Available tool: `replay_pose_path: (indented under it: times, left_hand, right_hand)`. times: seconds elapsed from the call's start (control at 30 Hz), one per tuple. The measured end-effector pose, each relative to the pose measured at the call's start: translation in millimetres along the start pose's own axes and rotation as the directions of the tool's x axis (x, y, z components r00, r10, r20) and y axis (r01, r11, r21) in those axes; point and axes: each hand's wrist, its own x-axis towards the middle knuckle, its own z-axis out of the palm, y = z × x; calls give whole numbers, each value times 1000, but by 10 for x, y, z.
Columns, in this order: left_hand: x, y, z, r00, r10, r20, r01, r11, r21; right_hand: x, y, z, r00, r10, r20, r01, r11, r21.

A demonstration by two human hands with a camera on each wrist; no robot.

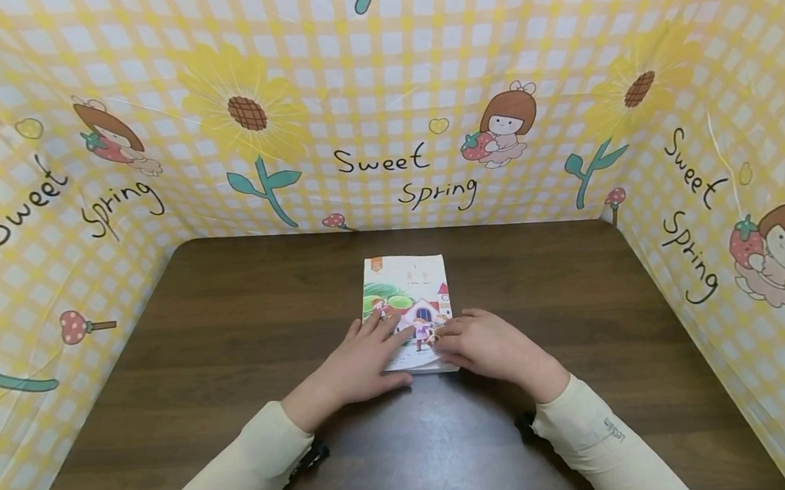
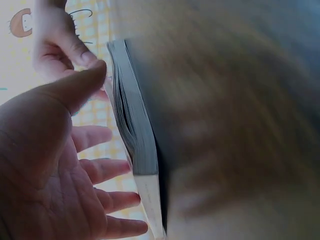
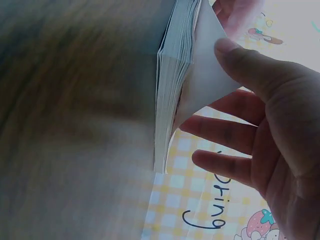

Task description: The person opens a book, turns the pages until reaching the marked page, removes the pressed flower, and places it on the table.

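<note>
A paperback book [image 1: 404,274] with an illustrated white cover lies on the dark wooden table. Spread over the cover's lower left part is my left hand [image 1: 365,355], its fingers fairly straight and its thumb near the bottom edge. My right hand [image 1: 489,344] pinches the front cover [image 3: 207,75] at its lower right corner, thumb on the inner side and index finger on the outer side. That corner is bent up and away from the page block [image 3: 175,75]. In the left wrist view, the spine [image 2: 149,200] and the bottom page edges [image 2: 132,100] show beside the left fingers.
The table [image 1: 254,298] extends around the book on all sides. A yellow checked cloth [image 1: 382,73] with flowers, cartoon figures and lettering hangs along the back and both sides. Dark wrist straps [image 1: 307,458] show under the pale sleeves [image 1: 237,460].
</note>
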Motion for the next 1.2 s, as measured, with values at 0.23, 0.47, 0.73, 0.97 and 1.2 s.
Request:
replay_pose_path:
  times: [0.23, 0.47, 0.73, 0.97, 1.2]
  left_hand:
    - [48, 32, 14, 1000, -10, -28, 11, 999, 39]
    - [40, 46, -10, 998, -5, -55, 8, 999, 53]
    - [-37, 60, -57, 995, -7, -98, 7, 1000, -7]
    - [-145, 32, -124, 970, 4, -243, -9, 1000, -21]
    - [-238, -11, -162, 894, 80, -441, -24, 991, 129]
  right_hand:
    - [-2, -8, -48, 992, -11, -125, 6, 999, -42]
    - [-26, 24, -146, 974, 35, -223, -35, 999, 0]
    - [-105, 139, -200, 918, 196, -344, -200, 979, 23]
    - [-110, 158, -211, 905, 271, -329, -268, 962, 55]
    - [-99, 148, -197, 918, 277, -284, -274, 960, 54]
